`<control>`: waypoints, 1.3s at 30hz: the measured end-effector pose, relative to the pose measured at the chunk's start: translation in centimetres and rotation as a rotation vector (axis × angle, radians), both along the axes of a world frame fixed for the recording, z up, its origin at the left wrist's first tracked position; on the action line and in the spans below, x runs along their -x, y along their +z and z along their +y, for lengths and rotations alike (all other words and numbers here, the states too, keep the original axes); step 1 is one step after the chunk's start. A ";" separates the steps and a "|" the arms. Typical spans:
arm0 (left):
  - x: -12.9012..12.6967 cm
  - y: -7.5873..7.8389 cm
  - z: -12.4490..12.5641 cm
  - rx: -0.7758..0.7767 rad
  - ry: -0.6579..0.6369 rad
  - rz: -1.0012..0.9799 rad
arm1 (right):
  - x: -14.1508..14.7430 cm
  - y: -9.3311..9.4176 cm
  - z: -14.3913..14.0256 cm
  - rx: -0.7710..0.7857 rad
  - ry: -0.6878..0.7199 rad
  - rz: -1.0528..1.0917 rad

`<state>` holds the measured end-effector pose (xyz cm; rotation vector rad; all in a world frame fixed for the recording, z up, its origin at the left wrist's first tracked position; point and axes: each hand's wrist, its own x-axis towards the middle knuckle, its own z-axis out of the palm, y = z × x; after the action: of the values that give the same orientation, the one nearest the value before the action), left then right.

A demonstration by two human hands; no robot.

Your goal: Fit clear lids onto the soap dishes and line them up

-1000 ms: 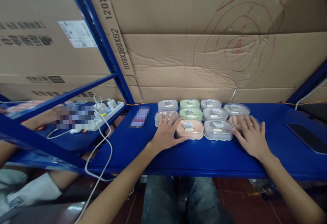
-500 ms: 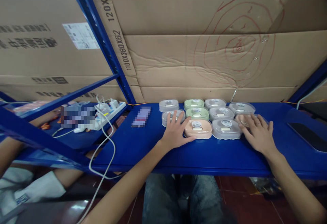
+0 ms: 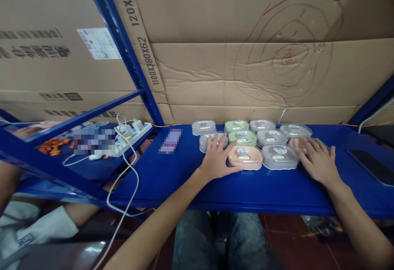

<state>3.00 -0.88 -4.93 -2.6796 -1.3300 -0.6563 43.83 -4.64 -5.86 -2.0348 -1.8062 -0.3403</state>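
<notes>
Several oval plastic boxes with clear lids, round labels and white pieces on top stand close together in rows. My left hand [image 3: 217, 158] is spread at their left side, its thumb and palm against the peach box [image 3: 248, 155]. Its fingertips reach over a grey box [image 3: 203, 142], partly covering it. At the right end, my right hand [image 3: 320, 160] lies with fingers outstretched over a brownish box [image 3: 297, 145], which it mostly hides. Between the hands are a front grey box [image 3: 280, 161] and two green boxes [image 3: 246, 139]. Neither hand is closed around a box.
The boxes stand on a blue shelf [image 3: 184, 188] backed by cardboard [image 3: 197, 73]. A blurred phone-like object [image 3: 170, 141] lies left, a dark phone [image 3: 374, 165] right. Beyond the blue post are a power strip [image 3: 132, 136], white cables [image 3: 135, 175] and another person's sleeve [image 3: 58, 225].
Both hands have shifted slightly right. Most boxes between them have slid right as a group, while the grey box at the back left has stayed almost in place.
</notes>
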 end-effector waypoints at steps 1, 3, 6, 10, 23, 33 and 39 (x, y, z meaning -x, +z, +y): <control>0.1 0.2 -0.1 0.001 -0.015 -0.003 | 0.2 0.0 -0.1 -0.002 -0.001 0.001; 0.5 0.9 -0.2 -0.005 -0.049 -0.007 | 0.6 0.1 -0.4 -0.023 -0.002 -0.008; 1.9 2.2 1.0 -0.033 -0.040 -0.050 | 1.1 0.2 -0.7 -0.065 0.018 -0.036; 5.4 3.5 5.9 0.057 0.194 -0.214 | 1.4 0.0 -0.6 -0.077 0.063 -0.080; 5.6 1.9 13.1 0.255 0.184 -0.222 | 1.1 -0.9 -0.1 -0.095 0.125 -0.149; 8.7 4.5 10.7 0.255 0.276 -0.272 | 2.1 0.1 -0.8 -0.163 0.178 -0.142; 7.4 4.4 6.1 0.338 0.135 0.004 | 5.4 2.3 -1.2 -0.344 0.477 -0.165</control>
<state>-4.37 5.25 -0.51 -2.8000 -1.7416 -0.4455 38.42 -5.79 -3.51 -1.3314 -2.0877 -0.6355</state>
